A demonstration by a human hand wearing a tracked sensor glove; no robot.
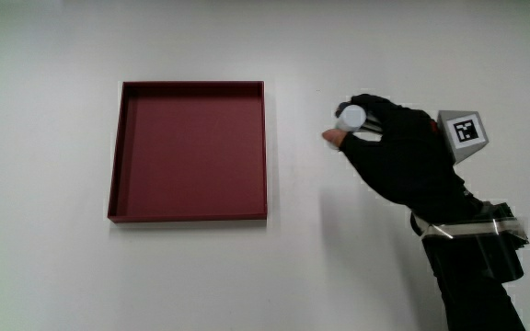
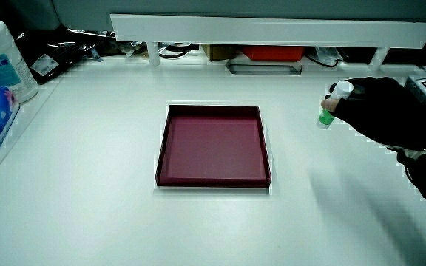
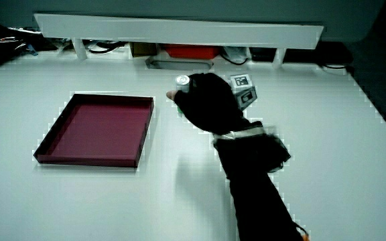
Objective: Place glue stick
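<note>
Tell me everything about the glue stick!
The glue stick is a small tube with a white cap and a green body, plastic by the look of it. It stands nearly upright in the hand, whose fingers are curled round it, so much of it is hidden. It is held beside the red tray, not over it. Whether it touches the table cannot be told.

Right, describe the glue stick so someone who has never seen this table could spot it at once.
Start at the dark red tray lying on the white table, then look beside it to the hand in the black glove. The glue stick is upright in its fingers, held above the table. It is a small tube with a white cap and a green body, the only green thing near the tray.
</note>
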